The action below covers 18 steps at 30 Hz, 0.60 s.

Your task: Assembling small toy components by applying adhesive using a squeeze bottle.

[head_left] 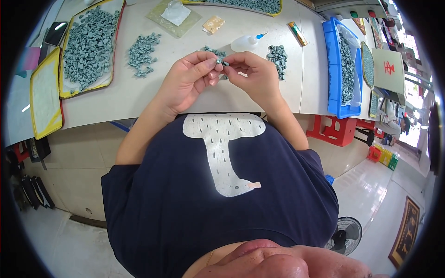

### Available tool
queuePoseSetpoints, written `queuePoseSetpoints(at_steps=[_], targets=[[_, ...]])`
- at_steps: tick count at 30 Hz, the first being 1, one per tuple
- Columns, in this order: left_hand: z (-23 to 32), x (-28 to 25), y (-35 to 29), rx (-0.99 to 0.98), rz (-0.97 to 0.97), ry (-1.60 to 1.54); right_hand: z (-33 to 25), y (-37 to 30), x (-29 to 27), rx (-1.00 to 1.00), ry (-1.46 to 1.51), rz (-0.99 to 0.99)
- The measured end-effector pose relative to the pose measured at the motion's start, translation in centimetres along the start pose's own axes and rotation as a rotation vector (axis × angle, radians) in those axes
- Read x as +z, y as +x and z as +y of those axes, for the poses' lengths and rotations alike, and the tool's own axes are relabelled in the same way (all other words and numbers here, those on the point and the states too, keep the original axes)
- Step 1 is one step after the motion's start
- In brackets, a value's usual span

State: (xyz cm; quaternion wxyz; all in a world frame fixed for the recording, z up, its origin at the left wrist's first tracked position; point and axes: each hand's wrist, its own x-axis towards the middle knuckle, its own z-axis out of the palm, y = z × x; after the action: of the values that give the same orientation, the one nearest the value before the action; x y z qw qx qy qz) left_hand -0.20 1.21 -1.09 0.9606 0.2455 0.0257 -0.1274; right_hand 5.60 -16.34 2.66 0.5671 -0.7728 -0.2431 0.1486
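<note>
Above the white table my left hand [192, 76] pinches a small grey-green piece [219, 60] between thumb and fingertips. My right hand [255, 74] is closed on another small dark green piece [225, 64], right beside the first. Whether the two pieces touch, I cannot tell. Just beyond my fingers lies a small pile of similar pieces [212, 50], partly hidden by my hands. To its right is a glossy pile of pieces [277, 59], and to the left a looser, duller pile [143, 52]. A white squeeze bottle [245, 43] with a blue tip lies behind my right hand.
A yellow-rimmed tray [112, 74] full of pieces stands at left, beside another yellow-edged tray [46, 99] and a phone [56, 33]. A blue bin [332, 69] with pieces stands at right. A tan packet [213, 24] and a small tube [297, 34] lie farther back.
</note>
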Motion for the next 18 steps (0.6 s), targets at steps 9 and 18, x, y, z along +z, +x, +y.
queuePoseSetpoints(at_steps=[9,18], targets=[[0.0,-0.19,0.05,-0.012,0.033,-0.016,-0.54,0.41,-0.35,-0.408,-0.426,0.061],[-0.2,-0.23,0.08,-0.006,0.061,0.006,-0.27,0.52,0.08,-0.648,-0.515,0.221]])
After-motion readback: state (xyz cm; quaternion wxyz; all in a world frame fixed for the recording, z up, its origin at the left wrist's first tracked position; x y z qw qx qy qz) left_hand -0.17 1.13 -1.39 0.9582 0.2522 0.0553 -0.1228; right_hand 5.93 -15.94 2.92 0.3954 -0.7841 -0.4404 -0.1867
